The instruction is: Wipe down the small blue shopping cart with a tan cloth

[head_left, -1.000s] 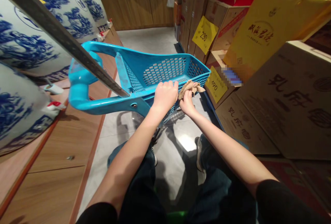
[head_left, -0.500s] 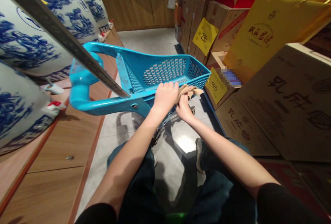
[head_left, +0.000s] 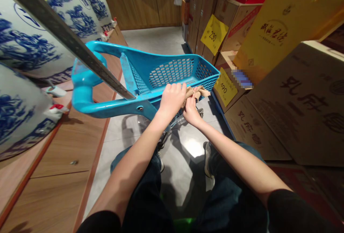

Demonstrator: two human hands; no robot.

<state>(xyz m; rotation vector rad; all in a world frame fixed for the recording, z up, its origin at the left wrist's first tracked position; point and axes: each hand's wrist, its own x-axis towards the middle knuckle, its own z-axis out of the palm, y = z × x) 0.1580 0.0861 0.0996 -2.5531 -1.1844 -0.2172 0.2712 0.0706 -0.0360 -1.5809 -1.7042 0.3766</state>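
Observation:
My left hand [head_left: 172,100] curls over the front rim of a blue plastic shopping trolley basket [head_left: 172,75]. My right hand [head_left: 191,112] pinches a crumpled tan cloth [head_left: 196,92] against that rim, close beside my left hand. The cloth touches both hands, and part of it is hidden by my fingers. The basket's looped blue handle [head_left: 83,82] curves out to the left. A long dark metal bar [head_left: 61,36] crosses above the basket at upper left. My jeans-clad legs [head_left: 225,193] show below my arms.
Large blue-and-white porcelain vases [head_left: 40,36] stand on a wooden platform [head_left: 64,175] to the left. Cardboard boxes [head_left: 295,107], a yellow gift bag [head_left: 276,32] and yellow price tags [head_left: 214,34] crowd the right. A tiled aisle [head_left: 153,39] runs ahead to a wooden counter [head_left: 139,7].
My right hand has moved closer to my left hand. The cloth now sits more tightly between them, with less of it showing.

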